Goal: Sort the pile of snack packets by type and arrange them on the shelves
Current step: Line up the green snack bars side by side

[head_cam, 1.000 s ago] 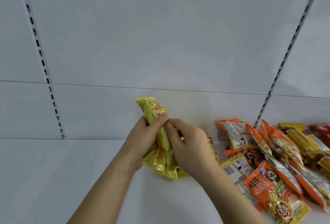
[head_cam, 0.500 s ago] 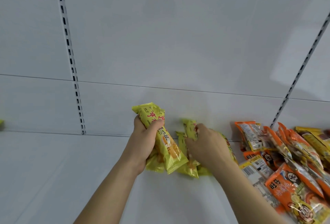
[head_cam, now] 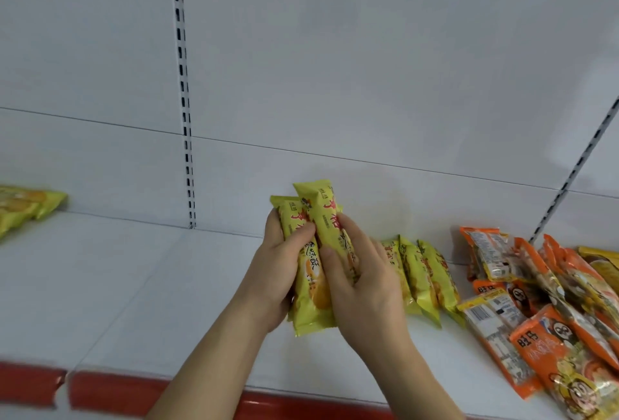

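On the white shelf (head_cam: 134,285), your left hand (head_cam: 274,279) and right hand (head_cam: 361,282) both grip yellow packets (head_cam: 311,272); carry them left to the yellow group (head_cam: 23,208).

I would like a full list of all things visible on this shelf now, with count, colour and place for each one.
held yellow packets: at least two, yellow with red writing, upright between both hands above the shelf middle
standing yellow packets: about three, yellow, in a row on the shelf just right of the hands
far yellow packets: count unclear, yellow, at the left edge of the shelf
orange packets: a mixed pile, count unclear, orange with some yellow ones, at the right end of the shelf
shelf: one, white, with a red front strip
back panel: white, with two slotted upright rails
left hand: one, grips the held packets from the left
right hand: one, grips them from the right
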`<state>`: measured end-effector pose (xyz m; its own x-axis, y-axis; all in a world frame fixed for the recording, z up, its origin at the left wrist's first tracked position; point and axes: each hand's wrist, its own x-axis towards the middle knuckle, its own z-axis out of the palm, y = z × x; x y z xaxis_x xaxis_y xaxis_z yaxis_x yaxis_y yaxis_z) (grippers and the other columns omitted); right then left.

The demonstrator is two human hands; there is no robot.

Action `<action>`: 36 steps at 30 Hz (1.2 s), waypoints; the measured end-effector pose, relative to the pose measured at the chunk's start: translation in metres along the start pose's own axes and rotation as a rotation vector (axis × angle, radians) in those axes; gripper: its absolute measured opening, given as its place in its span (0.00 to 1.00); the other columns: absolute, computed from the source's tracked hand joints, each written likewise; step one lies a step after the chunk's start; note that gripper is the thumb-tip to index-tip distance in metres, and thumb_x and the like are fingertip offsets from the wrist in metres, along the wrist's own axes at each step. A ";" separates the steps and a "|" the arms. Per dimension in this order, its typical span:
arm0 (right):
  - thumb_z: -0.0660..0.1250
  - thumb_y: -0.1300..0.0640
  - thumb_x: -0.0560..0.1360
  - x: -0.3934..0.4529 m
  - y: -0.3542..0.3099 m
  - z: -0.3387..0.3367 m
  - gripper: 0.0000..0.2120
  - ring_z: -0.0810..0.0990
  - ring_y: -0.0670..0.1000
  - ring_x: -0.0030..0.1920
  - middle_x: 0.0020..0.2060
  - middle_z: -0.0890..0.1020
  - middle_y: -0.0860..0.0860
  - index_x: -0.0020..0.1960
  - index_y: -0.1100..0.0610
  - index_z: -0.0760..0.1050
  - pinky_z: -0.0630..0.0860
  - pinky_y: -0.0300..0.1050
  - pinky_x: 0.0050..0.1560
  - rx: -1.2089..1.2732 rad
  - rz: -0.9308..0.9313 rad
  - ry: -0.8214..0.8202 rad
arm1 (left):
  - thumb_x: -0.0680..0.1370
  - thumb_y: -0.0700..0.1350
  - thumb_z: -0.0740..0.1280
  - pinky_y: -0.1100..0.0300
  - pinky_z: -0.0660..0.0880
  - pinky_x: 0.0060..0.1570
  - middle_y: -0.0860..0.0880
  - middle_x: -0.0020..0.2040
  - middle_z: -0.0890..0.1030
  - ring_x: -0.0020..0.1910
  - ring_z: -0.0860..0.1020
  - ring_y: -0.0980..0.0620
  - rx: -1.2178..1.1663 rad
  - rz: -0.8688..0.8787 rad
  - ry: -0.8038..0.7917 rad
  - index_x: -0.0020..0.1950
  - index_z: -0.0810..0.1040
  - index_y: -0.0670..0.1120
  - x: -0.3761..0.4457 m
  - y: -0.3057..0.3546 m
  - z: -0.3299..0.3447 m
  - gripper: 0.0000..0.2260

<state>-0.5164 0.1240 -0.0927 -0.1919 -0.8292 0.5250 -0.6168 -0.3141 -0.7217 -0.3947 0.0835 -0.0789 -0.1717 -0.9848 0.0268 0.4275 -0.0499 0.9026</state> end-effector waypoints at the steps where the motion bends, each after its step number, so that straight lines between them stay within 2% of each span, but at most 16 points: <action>1: 0.66 0.49 0.79 -0.003 -0.001 0.001 0.23 0.72 0.34 0.57 0.55 0.75 0.35 0.74 0.41 0.69 0.66 0.23 0.53 0.018 0.001 0.000 | 0.84 0.43 0.64 0.50 0.82 0.47 0.44 0.57 0.86 0.54 0.86 0.43 0.009 0.023 0.007 0.68 0.74 0.52 -0.007 0.000 0.001 0.12; 4: 0.66 0.49 0.80 -0.013 -0.005 0.004 0.23 0.76 0.36 0.52 0.54 0.78 0.38 0.74 0.40 0.69 0.69 0.28 0.49 0.117 0.025 -0.052 | 0.85 0.45 0.63 0.50 0.83 0.48 0.47 0.58 0.85 0.54 0.86 0.45 0.113 0.109 0.108 0.71 0.70 0.57 -0.025 -0.002 -0.001 0.15; 7: 0.68 0.52 0.79 -0.028 -0.010 0.015 0.20 0.79 0.40 0.39 0.49 0.82 0.37 0.69 0.40 0.71 0.74 0.35 0.40 0.232 0.044 -0.082 | 0.82 0.59 0.64 0.44 0.78 0.63 0.55 0.64 0.83 0.61 0.83 0.51 0.316 0.180 0.266 0.75 0.62 0.71 -0.041 -0.006 -0.012 0.23; 10: 0.69 0.54 0.78 -0.043 -0.018 0.031 0.16 0.82 0.39 0.42 0.48 0.79 0.27 0.62 0.42 0.70 0.79 0.44 0.41 0.352 0.087 -0.104 | 0.77 0.66 0.63 0.46 0.73 0.69 0.59 0.69 0.79 0.66 0.79 0.54 0.418 0.199 0.375 0.76 0.58 0.73 -0.058 0.000 -0.027 0.28; 12: 0.69 0.54 0.78 -0.051 -0.027 0.044 0.14 0.82 0.38 0.44 0.48 0.78 0.26 0.60 0.42 0.70 0.77 0.40 0.41 0.359 0.068 -0.141 | 0.74 0.69 0.61 0.42 0.73 0.68 0.56 0.68 0.80 0.65 0.80 0.50 0.436 0.166 0.385 0.75 0.60 0.73 -0.068 0.006 -0.042 0.30; 15: 0.67 0.54 0.79 -0.058 -0.046 0.063 0.12 0.81 0.39 0.40 0.45 0.79 0.28 0.60 0.44 0.71 0.71 0.31 0.35 0.360 0.027 -0.206 | 0.78 0.64 0.63 0.41 0.77 0.62 0.54 0.58 0.86 0.56 0.85 0.50 0.407 0.135 0.343 0.73 0.65 0.67 -0.082 0.018 -0.073 0.23; 17: 0.67 0.55 0.79 -0.061 -0.063 0.077 0.11 0.81 0.39 0.39 0.44 0.80 0.29 0.60 0.45 0.71 0.74 0.32 0.35 0.366 0.020 -0.261 | 0.82 0.56 0.63 0.45 0.79 0.59 0.56 0.52 0.86 0.51 0.86 0.55 0.426 0.144 0.324 0.68 0.69 0.64 -0.092 0.029 -0.096 0.15; 18: 0.67 0.54 0.79 -0.062 -0.073 0.085 0.11 0.82 0.39 0.39 0.45 0.80 0.29 0.60 0.44 0.71 0.77 0.36 0.38 0.365 0.020 -0.285 | 0.81 0.54 0.64 0.45 0.79 0.59 0.56 0.51 0.87 0.50 0.86 0.55 0.434 0.145 0.322 0.66 0.69 0.63 -0.098 0.037 -0.108 0.14; 20: 0.67 0.52 0.79 -0.066 -0.093 0.106 0.12 0.83 0.41 0.40 0.45 0.81 0.31 0.60 0.43 0.71 0.81 0.49 0.42 0.361 0.023 -0.320 | 0.80 0.53 0.67 0.42 0.80 0.59 0.55 0.51 0.87 0.49 0.86 0.53 0.432 0.136 0.308 0.65 0.69 0.62 -0.108 0.052 -0.137 0.15; 23: 0.68 0.52 0.78 -0.076 -0.129 0.149 0.12 0.83 0.41 0.41 0.46 0.81 0.30 0.60 0.43 0.71 0.81 0.54 0.43 0.367 -0.014 -0.336 | 0.74 0.57 0.70 0.39 0.80 0.58 0.55 0.53 0.87 0.52 0.86 0.50 0.413 0.114 0.313 0.68 0.67 0.65 -0.122 0.077 -0.192 0.24; 26: 0.67 0.52 0.79 -0.086 -0.170 0.198 0.13 0.84 0.41 0.42 0.47 0.80 0.29 0.62 0.44 0.71 0.81 0.51 0.45 0.378 -0.047 -0.375 | 0.73 0.59 0.72 0.39 0.80 0.59 0.55 0.57 0.86 0.55 0.86 0.49 0.387 0.114 0.319 0.72 0.63 0.70 -0.137 0.105 -0.254 0.31; 30: 0.67 0.56 0.79 -0.088 -0.213 0.259 0.17 0.81 0.40 0.43 0.47 0.81 0.32 0.64 0.42 0.70 0.75 0.34 0.41 0.288 -0.171 -0.389 | 0.80 0.46 0.70 0.40 0.82 0.56 0.51 0.55 0.86 0.52 0.86 0.47 0.284 0.204 0.433 0.66 0.71 0.65 -0.151 0.136 -0.330 0.19; 32: 0.67 0.56 0.79 -0.082 -0.226 0.286 0.17 0.80 0.41 0.44 0.46 0.82 0.36 0.66 0.43 0.71 0.74 0.34 0.42 0.226 -0.203 -0.377 | 0.79 0.47 0.72 0.37 0.81 0.57 0.52 0.56 0.85 0.54 0.85 0.45 0.254 0.231 0.485 0.66 0.71 0.67 -0.155 0.147 -0.363 0.21; 36: 0.66 0.55 0.80 -0.059 -0.239 0.335 0.20 0.79 0.47 0.52 0.59 0.79 0.45 0.71 0.49 0.72 0.72 0.38 0.49 0.057 -0.324 -0.333 | 0.77 0.50 0.74 0.37 0.80 0.58 0.54 0.62 0.83 0.59 0.84 0.44 0.205 0.249 0.562 0.72 0.65 0.71 -0.157 0.169 -0.423 0.30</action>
<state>-0.1019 0.0935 -0.1025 0.2645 -0.7844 0.5610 -0.5596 -0.5986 -0.5732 0.0799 0.1594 -0.1122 0.4253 -0.9026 0.0671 0.2068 0.1691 0.9637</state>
